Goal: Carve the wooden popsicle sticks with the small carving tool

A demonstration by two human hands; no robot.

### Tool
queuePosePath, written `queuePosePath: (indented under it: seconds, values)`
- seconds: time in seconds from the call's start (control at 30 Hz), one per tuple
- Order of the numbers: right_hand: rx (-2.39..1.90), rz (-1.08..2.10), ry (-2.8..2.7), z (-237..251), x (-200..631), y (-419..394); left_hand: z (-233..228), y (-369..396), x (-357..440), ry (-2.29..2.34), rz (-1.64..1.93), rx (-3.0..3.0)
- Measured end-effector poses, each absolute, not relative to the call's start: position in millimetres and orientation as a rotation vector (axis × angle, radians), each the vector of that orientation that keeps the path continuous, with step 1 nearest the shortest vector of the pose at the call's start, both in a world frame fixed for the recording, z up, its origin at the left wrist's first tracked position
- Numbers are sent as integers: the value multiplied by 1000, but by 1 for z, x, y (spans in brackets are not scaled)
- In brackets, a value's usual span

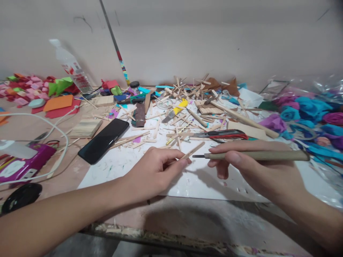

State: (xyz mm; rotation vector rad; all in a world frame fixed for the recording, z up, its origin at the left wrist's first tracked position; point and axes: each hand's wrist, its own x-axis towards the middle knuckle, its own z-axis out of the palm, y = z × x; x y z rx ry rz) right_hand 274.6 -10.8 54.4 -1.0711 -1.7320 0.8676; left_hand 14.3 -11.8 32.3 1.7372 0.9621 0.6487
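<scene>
Popsicle stick (193, 150) pinched in left hand (154, 170) fingertips, tilted above white surface (198, 182), just beside tip of wooden-handled tool (257, 155) gripped by right hand (257, 169).

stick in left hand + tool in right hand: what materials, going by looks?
Craft stick, pinched in the left hand: likely thin unfinished wood, pale tan and matte like the scraps behind. Hand tool, gripped by the right hand: handle looks like plain matte wood, beige and round; its short dark tip is probably metal.
</scene>
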Motion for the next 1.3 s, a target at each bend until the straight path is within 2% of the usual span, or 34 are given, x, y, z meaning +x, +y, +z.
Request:
queuePosePath:
  seconds: [0.33, 0.43, 0.63, 0.9, 1.1, 1.3]
  values:
    - [-1187, 680, -1813, 55, 275, -12, 32, -10, 14, 963, 619, 1760]
    - [-1203, 747, -1832, 55, 277, -14, 33, -9, 13, 1008, 515, 1851]
    - [-1239, 869, -1732, 52, 282, -8, 18, -7, 14, 956, 374, 2470]
    - [-1203, 1164, -1572, 50, 287, 2, 6, -3, 12, 984, 455, 2488]
    - [-1218, 1097, -1545, 28, 276, -4, 3, -2, 13, 956, 571, 2513]
    - [-1237, 1171, -1521, 12, 275, -4, -2, 0, 14, 830, 627, 2545]
